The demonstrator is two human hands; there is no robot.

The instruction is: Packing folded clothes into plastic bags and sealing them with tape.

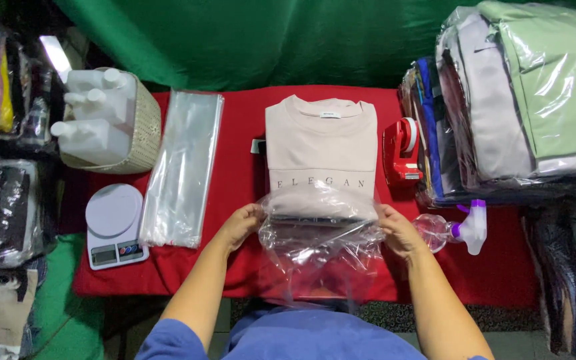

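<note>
While the left hand [240, 223] and right hand [400, 231] grip opposite edges of a clear plastic bag [321, 243], its mouth covers the near edge of a folded pink shirt [321, 143] lying mid-table. A tape dispenser [401, 150] lies just right; bare red cloth [241, 133] separates the shirt from stacked bags [183, 167] at left.

Folded shirt [321, 143] lies between bag stack [183, 167] and tape dispenser [402, 151].

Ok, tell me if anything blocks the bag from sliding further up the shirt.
Nothing visible does. Both hands, left and right, hold the clear bag open over the folded shirt hem; the shirt's upper part lies bare.
</note>
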